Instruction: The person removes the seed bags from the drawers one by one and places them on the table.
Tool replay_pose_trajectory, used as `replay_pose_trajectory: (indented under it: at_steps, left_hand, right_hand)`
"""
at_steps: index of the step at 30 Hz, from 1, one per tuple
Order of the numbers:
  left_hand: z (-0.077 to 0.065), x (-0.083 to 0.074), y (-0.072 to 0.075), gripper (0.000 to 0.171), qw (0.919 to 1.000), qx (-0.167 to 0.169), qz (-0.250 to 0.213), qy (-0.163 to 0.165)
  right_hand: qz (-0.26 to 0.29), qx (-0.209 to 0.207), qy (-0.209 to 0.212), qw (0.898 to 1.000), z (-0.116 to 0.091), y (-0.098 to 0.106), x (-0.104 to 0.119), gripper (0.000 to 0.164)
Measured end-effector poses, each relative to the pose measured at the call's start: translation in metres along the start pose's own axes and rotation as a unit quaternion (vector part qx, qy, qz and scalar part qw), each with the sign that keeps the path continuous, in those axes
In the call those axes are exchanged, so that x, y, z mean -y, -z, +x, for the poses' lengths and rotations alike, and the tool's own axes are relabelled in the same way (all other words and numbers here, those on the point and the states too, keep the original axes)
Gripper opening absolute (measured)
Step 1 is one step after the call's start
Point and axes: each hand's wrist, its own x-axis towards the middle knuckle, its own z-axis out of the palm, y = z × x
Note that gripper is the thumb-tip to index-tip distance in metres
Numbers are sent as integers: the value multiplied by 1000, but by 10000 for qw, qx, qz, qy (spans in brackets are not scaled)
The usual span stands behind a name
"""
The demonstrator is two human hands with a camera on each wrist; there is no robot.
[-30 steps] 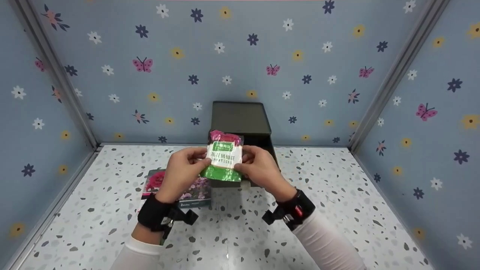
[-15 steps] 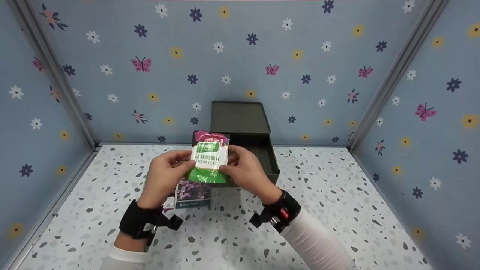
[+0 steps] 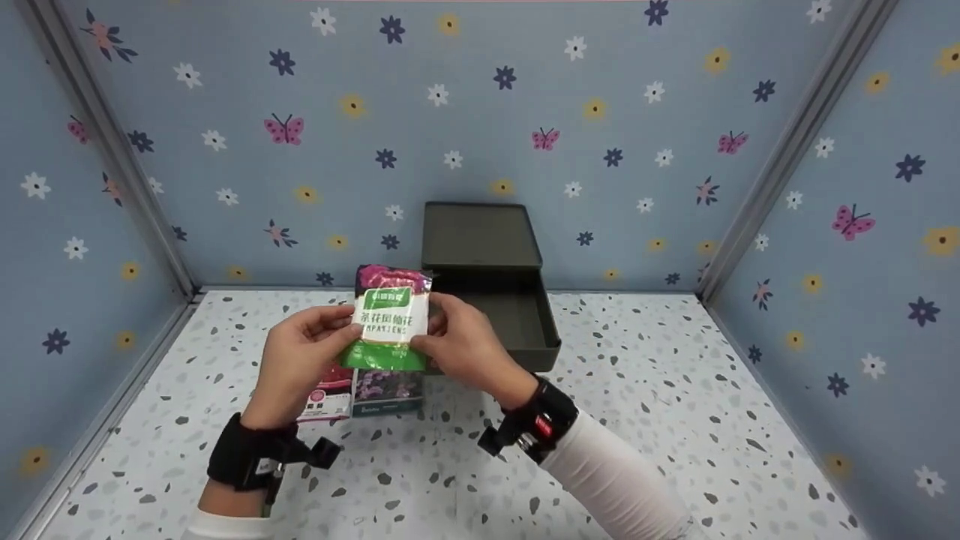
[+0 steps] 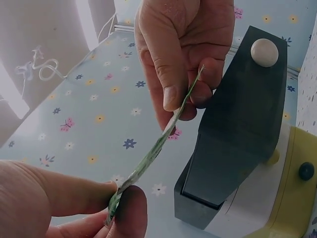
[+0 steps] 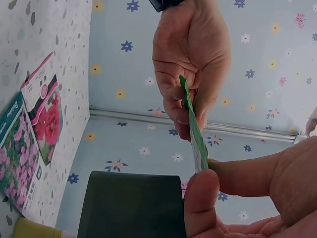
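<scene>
A glossy seed packet (image 3: pixel 390 319), pink flowers on top, a white label in the middle and green below, is held up with its printed front facing me. My left hand (image 3: pixel 296 360) pinches its left edge between thumb and fingers. At the right edge my right hand (image 3: pixel 472 345) grips it the same way. Edge-on, the packet (image 4: pixel 148 156) looks thin in the left wrist view. Beneath the hands, a red-flowered packet (image 3: pixel 328 401) and a purple-flowered packet (image 3: pixel 388 391) lie side by side on the table, partly covered in the head view.
Behind my right hand stands a dark olive box (image 3: pixel 553 330), its lid (image 3: pixel 480 234) raised against the flowered back wall (image 3: pixel 637 195). White and yellow parts (image 4: pixel 292 183) with a dark knob show beside the box in the left wrist view. The table (image 3: pixel 637 420) is speckled white.
Both hands have carried the seed packet leftward, away from the front of the box. More of the box's inside now shows, and the packet keeps facing me.
</scene>
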Motion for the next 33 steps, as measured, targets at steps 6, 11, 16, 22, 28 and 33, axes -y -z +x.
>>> replay_pose_trajectory:
  at_steps: [6,11,16,22,28,33]
  left_hand:
    - [0,5,8,38,9996,-270,-1,74]
    - [-1,10,12,38,9984,-526,51,187]
    - [0,12,17,37,9972,-708,39,236]
    - [0,18,26,38,9951,-937,92,312]
    - [2,28,36,38,9929,-1120,14,409]
    - [2,33,42,37,9916,-1231,37,389]
  right_hand:
    - [10,105,-2,9999,5,-9,6,71]
    - [27,149,7,9999,9,-17,12,75]
    - [16,253,65,9997,12,-22,16,77]
    - [-89,395,107,9991,14,-30,22,77]
    - [95,497,-63,9987,14,-44,27,66]
    - [134,572,-102,9982,16,-58,25,49]
